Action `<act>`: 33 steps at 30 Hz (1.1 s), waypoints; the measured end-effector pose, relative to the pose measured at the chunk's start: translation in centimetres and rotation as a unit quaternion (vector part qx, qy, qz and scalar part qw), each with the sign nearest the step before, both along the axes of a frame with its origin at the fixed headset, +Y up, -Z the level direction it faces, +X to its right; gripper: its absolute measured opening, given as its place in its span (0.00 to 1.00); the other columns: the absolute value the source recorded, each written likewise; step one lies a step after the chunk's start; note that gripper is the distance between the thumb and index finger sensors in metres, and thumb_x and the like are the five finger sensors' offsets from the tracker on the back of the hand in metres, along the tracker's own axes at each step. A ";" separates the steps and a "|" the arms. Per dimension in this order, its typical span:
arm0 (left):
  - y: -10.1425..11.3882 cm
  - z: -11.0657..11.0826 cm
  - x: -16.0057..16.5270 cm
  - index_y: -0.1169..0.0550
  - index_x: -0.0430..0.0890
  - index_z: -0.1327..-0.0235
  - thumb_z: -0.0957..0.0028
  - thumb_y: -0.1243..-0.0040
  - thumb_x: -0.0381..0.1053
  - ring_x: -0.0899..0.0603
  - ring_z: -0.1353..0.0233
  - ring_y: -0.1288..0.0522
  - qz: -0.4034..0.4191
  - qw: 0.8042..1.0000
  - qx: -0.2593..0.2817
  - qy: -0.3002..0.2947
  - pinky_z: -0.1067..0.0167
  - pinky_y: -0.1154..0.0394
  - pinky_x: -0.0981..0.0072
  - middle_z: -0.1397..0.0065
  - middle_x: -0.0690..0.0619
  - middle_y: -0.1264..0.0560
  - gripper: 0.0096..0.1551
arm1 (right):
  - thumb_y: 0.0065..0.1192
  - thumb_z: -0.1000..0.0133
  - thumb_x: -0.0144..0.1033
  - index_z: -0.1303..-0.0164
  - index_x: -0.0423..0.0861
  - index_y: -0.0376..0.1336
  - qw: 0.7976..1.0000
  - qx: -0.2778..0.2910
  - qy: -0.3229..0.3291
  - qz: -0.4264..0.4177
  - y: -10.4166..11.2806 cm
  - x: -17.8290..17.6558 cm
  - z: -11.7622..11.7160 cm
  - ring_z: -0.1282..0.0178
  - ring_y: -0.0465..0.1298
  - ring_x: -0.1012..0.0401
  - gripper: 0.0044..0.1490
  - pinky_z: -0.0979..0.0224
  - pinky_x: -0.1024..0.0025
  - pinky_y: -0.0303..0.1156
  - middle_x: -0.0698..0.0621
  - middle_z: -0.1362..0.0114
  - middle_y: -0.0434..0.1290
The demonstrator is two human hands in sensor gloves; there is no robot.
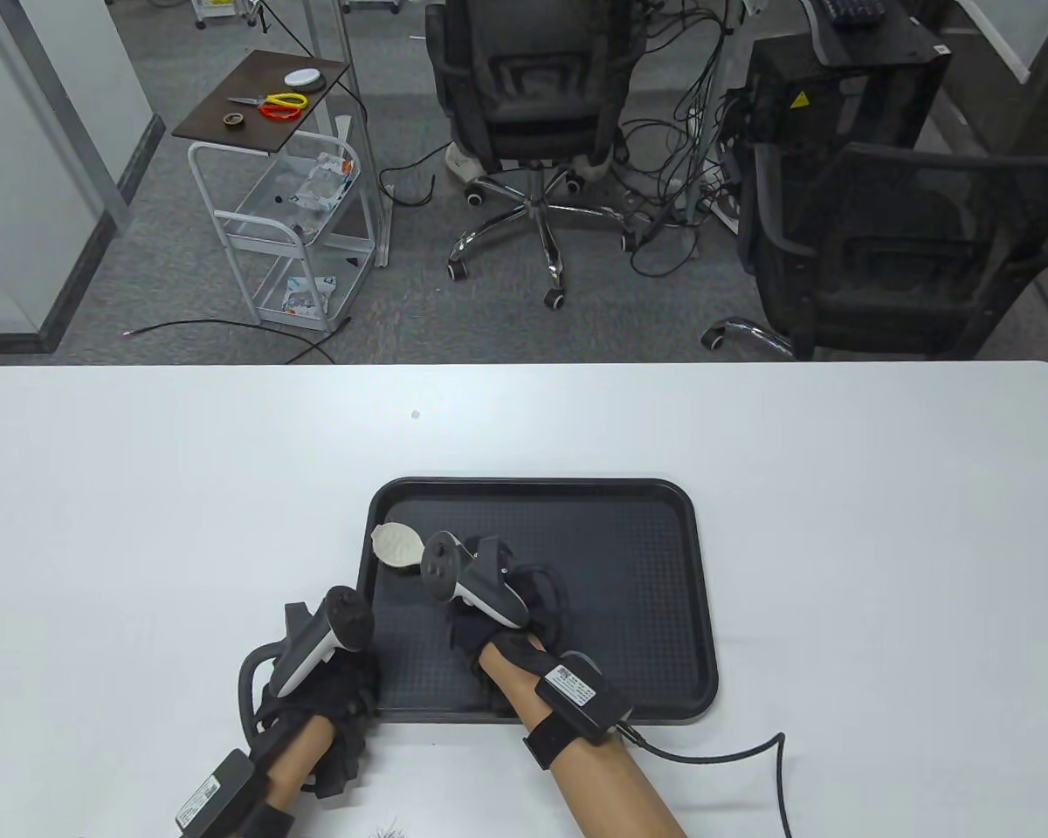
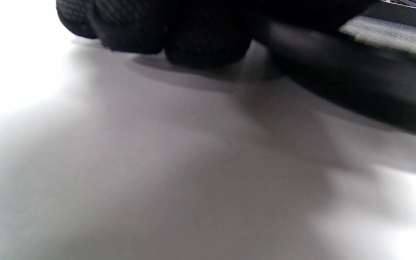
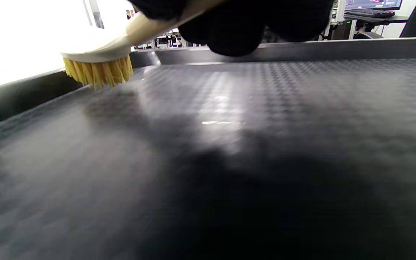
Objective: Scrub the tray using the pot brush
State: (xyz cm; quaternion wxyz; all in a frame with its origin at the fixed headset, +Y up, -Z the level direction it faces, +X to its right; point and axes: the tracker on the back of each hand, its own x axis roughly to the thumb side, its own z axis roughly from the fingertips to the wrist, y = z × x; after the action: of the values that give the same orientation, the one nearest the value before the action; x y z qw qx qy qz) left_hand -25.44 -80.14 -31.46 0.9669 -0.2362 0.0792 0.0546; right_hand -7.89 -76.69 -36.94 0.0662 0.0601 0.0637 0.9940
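Note:
A black textured tray (image 1: 629, 559) lies on the white table (image 1: 140, 489). My right hand (image 1: 489, 602) is over the tray's left half and grips the handle of a pot brush (image 1: 397, 543). The brush head sits near the tray's far left corner. In the right wrist view the brush (image 3: 98, 54) has a pale head and yellow bristles down on the tray floor (image 3: 265, 126) by the rim. My left hand (image 1: 332, 663) rests at the tray's near left corner. In the left wrist view its gloved fingers (image 2: 164, 32) lie on the table beside the tray's rim (image 2: 356, 86).
A black cable (image 1: 734, 759) runs from my right wrist across the table toward the near edge. Beyond the table's far edge stand office chairs (image 1: 533, 105) and a small cart (image 1: 288, 218) on the floor.

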 end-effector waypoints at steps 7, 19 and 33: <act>0.0 0.0 0.0 0.51 0.43 0.26 0.51 0.45 0.59 0.45 0.59 0.24 0.001 1.000 -0.001 0.000 0.39 0.31 0.46 0.62 0.51 0.23 0.47 | 0.59 0.44 0.35 0.25 0.60 0.57 1.000 0.009 -0.014 -0.001 -0.7 0.2 -0.4 0.34 0.75 0.56 0.35 0.32 0.54 0.74 0.50 0.24 0.65; 0.0 0.0 0.0 0.51 0.43 0.26 0.51 0.45 0.59 0.45 0.59 0.24 0.000 1.000 0.000 0.000 0.39 0.31 0.46 0.62 0.51 0.23 0.47 | 0.62 0.46 0.33 0.27 0.59 0.61 0.999 0.011 -0.039 0.003 -0.2 6.3 0.1 0.36 0.76 0.54 0.34 0.35 0.52 0.75 0.48 0.26 0.68; 0.0 0.0 0.0 0.51 0.43 0.26 0.51 0.45 0.59 0.45 0.59 0.24 0.000 1.000 0.000 0.000 0.39 0.31 0.46 0.62 0.51 0.23 0.47 | 0.62 0.47 0.32 0.28 0.58 0.62 0.983 0.002 -0.177 0.042 0.7 20.7 0.0 0.37 0.76 0.53 0.33 0.36 0.51 0.75 0.47 0.27 0.68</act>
State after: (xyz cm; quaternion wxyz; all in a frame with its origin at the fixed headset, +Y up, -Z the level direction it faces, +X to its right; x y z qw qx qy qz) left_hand -25.44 -80.17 -31.46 0.9669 -0.2362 0.0792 0.0548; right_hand 12.78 -75.98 -36.94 0.0348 -0.1198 0.0519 0.9908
